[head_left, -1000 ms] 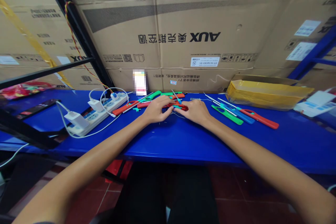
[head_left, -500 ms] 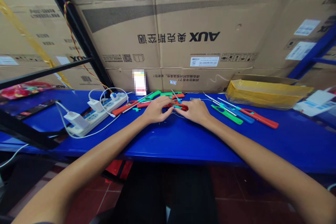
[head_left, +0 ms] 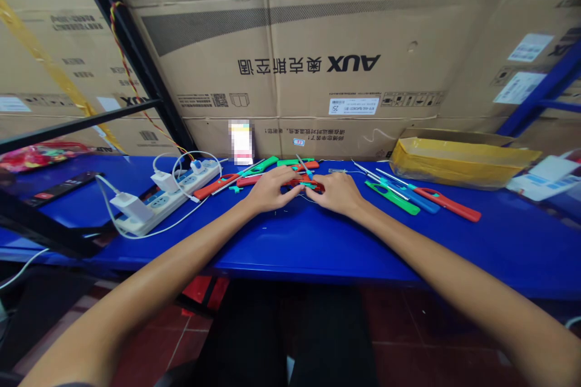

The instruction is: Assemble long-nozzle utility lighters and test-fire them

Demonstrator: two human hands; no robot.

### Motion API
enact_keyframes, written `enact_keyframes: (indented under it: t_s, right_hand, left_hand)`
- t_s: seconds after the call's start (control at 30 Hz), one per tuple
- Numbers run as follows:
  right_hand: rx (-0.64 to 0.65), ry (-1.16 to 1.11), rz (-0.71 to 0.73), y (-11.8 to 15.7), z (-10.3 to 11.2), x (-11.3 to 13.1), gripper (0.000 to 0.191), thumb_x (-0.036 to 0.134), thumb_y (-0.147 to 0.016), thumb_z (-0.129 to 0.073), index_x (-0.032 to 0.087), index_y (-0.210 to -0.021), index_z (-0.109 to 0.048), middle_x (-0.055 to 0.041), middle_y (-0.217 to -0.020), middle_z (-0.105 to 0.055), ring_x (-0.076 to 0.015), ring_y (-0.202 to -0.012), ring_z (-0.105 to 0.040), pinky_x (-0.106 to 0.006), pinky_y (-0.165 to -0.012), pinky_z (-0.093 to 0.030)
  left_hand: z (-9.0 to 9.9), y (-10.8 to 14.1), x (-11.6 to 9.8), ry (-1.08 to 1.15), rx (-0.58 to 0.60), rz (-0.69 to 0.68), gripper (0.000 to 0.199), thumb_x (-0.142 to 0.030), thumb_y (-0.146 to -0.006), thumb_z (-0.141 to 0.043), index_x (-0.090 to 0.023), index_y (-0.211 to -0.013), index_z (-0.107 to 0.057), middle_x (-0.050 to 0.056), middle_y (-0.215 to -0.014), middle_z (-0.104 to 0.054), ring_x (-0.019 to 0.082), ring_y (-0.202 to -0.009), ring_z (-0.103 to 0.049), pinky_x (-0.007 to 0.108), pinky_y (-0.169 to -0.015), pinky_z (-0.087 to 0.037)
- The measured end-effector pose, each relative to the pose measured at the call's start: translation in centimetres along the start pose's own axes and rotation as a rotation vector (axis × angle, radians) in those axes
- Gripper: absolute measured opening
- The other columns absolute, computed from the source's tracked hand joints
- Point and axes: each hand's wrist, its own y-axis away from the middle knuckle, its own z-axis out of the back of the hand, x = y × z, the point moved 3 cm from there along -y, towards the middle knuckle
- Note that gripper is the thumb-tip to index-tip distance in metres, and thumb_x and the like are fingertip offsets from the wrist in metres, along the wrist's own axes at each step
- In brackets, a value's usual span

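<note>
Both my hands work close together over the far middle of the blue table. A red lighter body with green inner parts lies between them, partly covered by fingers. My left hand has its fingers closed around the left end. On the right end, my right hand pinches with thumb and fingertips. A slim blue and grey tool slants up just behind the lighter. Left of my hands are a green lighter and a red lighter with metal tubes, and a small green piece.
On the right lie long lighters: green, blue and red. Behind them stands a yellow-taped carton. A white power strip with plugged chargers and cables is at left. Large cardboard boxes form the back.
Small shifts only: the red lighter body has turned or tilted slightly between my fingers. Both hands stay in almost the same place, and the other things have not moved.
</note>
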Motion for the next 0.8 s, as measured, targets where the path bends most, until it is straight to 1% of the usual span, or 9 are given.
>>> enact_keyframes:
  t_s: [0.07,0.13,0.27,0.43,0.63,0.8]
  right_hand:
    - [0.0,-0.013,0.009,0.05,-0.12,0.12,0.034,0.048,-0.099,-0.059,0.025,-0.103,-0.084,-0.0046,-0.079,-0.08,-0.0208,-0.067,-0.064,-0.031,-0.06,-0.029]
    - [-0.002,-0.022,0.015,0.08,-0.21,0.16,0.033,0.047,-0.099,-0.059,0.025,-0.104,-0.084,-0.0044,-0.079,-0.08,-0.0207,-0.067,-0.064,-0.031,-0.059,-0.028]
    - [-0.019,-0.023,0.008,0.03,-0.28,-0.1,0.033,0.05,-0.098,-0.061,0.026,-0.099,-0.084,-0.0039,-0.076,-0.079,-0.021,-0.067,-0.064,-0.03,-0.06,-0.028]
    - [-0.032,-0.009,-0.001,-0.06,-0.27,-0.33,0.039,0.057,-0.098,-0.062,0.025,-0.091,-0.084,-0.005,-0.072,-0.077,-0.0223,-0.067,-0.065,-0.031,-0.06,-0.027]
    - [-0.012,-0.028,-0.002,0.04,-0.31,-0.01,0.034,0.048,-0.097,-0.061,0.024,-0.099,-0.084,-0.0058,-0.075,-0.078,-0.0218,-0.066,-0.063,-0.031,-0.059,-0.026]
    - [-0.012,-0.046,-0.005,-0.02,-0.39,-0.1,0.032,0.046,-0.096,-0.06,0.024,-0.099,-0.083,-0.0058,-0.074,-0.077,-0.0215,-0.064,-0.061,-0.032,-0.058,-0.021]
  left_hand:
    - [-0.06,0.04,0.12,0.003,0.014,0.007,0.021,-0.034,-0.107,-0.059,-0.018,-0.108,-0.073,0.008,-0.094,-0.075,0.022,-0.086,-0.069,0.036,-0.079,-0.056]
    - [-0.08,0.07,0.15,0.006,0.017,0.008,0.021,-0.034,-0.107,-0.059,-0.018,-0.107,-0.073,0.007,-0.092,-0.075,0.021,-0.084,-0.068,0.035,-0.078,-0.056]
    - [0.04,0.05,0.05,0.007,-0.001,0.005,0.021,-0.034,-0.107,-0.059,-0.018,-0.107,-0.072,0.007,-0.094,-0.076,0.021,-0.085,-0.069,0.035,-0.078,-0.056]
    - [0.12,0.05,-0.02,0.019,-0.001,-0.006,0.019,-0.031,-0.106,-0.06,-0.018,-0.108,-0.072,0.009,-0.099,-0.077,0.022,-0.091,-0.072,0.036,-0.082,-0.057]
    - [-0.11,0.15,0.16,0.005,0.007,-0.016,0.019,-0.032,-0.106,-0.06,-0.017,-0.11,-0.072,0.009,-0.098,-0.076,0.022,-0.089,-0.071,0.036,-0.081,-0.057]
    - [-0.21,0.14,0.17,0.001,0.006,-0.014,0.021,-0.033,-0.107,-0.059,-0.017,-0.11,-0.072,0.009,-0.097,-0.076,0.022,-0.09,-0.071,0.036,-0.081,-0.057]
